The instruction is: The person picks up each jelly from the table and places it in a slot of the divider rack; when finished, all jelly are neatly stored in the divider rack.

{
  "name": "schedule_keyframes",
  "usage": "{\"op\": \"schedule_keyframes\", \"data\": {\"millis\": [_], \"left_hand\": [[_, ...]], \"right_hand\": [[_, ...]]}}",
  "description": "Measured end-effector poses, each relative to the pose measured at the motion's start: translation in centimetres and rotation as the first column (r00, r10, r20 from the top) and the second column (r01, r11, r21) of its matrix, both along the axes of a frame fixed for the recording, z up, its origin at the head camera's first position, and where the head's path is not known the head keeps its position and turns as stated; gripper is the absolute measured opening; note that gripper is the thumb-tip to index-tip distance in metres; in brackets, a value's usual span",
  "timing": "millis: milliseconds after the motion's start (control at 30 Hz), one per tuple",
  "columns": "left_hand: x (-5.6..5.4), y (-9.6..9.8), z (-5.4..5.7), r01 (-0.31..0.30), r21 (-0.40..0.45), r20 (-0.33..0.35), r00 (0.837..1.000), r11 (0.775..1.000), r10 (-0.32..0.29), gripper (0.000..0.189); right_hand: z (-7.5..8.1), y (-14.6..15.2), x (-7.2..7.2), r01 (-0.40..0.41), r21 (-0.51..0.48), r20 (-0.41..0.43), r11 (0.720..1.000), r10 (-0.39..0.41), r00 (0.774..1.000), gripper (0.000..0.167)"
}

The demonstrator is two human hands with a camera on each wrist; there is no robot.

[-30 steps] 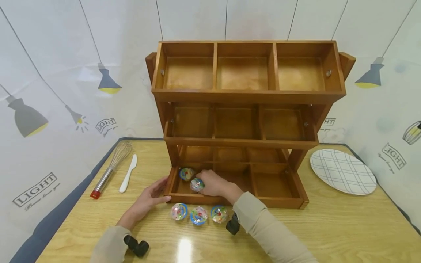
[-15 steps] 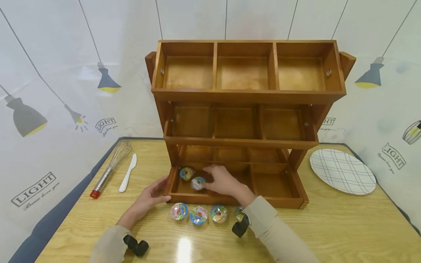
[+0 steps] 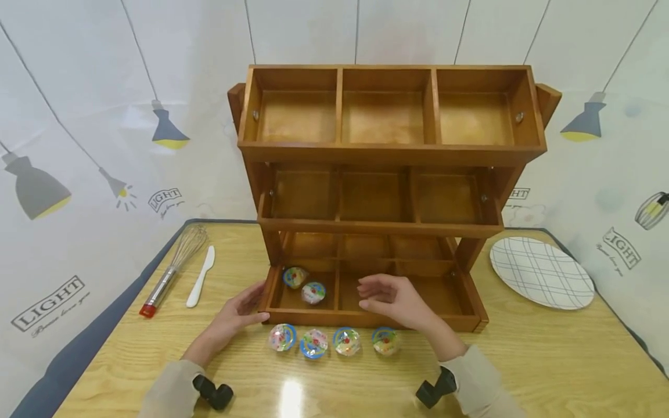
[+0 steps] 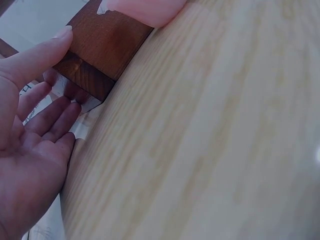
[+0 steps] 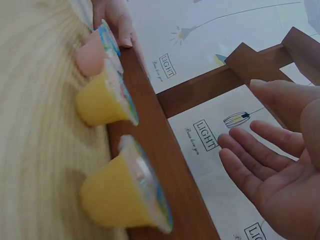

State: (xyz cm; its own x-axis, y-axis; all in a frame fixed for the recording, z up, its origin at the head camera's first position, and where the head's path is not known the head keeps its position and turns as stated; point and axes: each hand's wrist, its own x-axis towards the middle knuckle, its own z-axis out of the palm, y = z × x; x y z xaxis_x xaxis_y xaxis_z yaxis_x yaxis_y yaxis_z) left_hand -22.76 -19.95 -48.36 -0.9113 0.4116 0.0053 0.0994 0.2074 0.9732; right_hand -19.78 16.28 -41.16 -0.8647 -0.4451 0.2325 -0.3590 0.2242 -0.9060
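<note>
My left hand (image 3: 236, 316) grips the lower left front corner of a brown wooden tiered shelf (image 3: 376, 318); in the left wrist view the thumb lies on its front board and the fingers at its side. My right hand (image 3: 397, 299), holding nothing, hovers over the bottom tier's middle and right compartments with its fingers loosely bent. In the bottom left compartment sit a jelly cup (image 3: 295, 277) and a second jelly cup (image 3: 313, 293), side by side. Several more jelly cups (image 3: 347, 341) with blue-rimmed printed lids stand in a row before the shelf; yellow and pink cups (image 5: 120, 195) show in the right wrist view.
A whisk (image 3: 177, 264) with a red end and a white plastic knife (image 3: 201, 276) lie left on the wooden table (image 3: 522, 371). A white checked plate (image 3: 542, 273) rests right of the shelf. The wall behind carries printed lamps.
My right hand has let go of the second jelly cup in the bottom left compartment and moved right, uncovering the rightmost cup of the front row. The left hand stays at the corner.
</note>
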Motion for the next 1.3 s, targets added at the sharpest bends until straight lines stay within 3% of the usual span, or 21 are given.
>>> {"op": "schedule_keyframes", "data": {"millis": [333, 600, 833, 933, 1167, 1300], "left_hand": [[-0.1, -0.1, 0.0, -0.018, -0.03, 0.003, 1.0, 0.999, 0.018, 0.072], [-0.1, -0.2, 0.1, -0.003, -0.013, 0.005, 1.0, 1.0, 0.003, 0.072], [-0.1, -0.2, 0.0, 0.007, -0.007, -0.008, 1.0, 1.0, -0.007, 0.071], [-0.1, -0.2, 0.0, 0.001, -0.007, -0.007, 1.0, 1.0, -0.002, 0.071], [0.0, -0.2, 0.1, 0.0, -0.003, 0.001, 1.0, 1.0, 0.0, 0.072], [0.1, -0.1, 0.2, -0.002, -0.001, 0.009, 1.0, 1.0, 0.002, 0.073]], "right_hand": [[-2.7, 2.2, 2.3, -0.146, -0.001, -0.055, 0.989, 0.145, 0.988, 0.038], [-4.0, 3.2, 4.4, -0.06, 0.125, -0.05, 0.99, 0.067, 0.996, 0.047], [-4.7, 3.4, 4.7, -0.017, 0.1, -0.023, 0.995, 0.019, 1.0, 0.052], [-4.8, 3.4, 4.8, -0.024, 0.087, 0.004, 0.996, 0.024, 1.0, 0.053], [-5.5, 3.2, 4.8, -0.034, 0.071, -0.029, 0.997, 0.036, 0.999, 0.055], [-6.0, 3.1, 4.9, -0.039, 0.083, 0.012, 0.996, 0.038, 0.999, 0.056]]}}
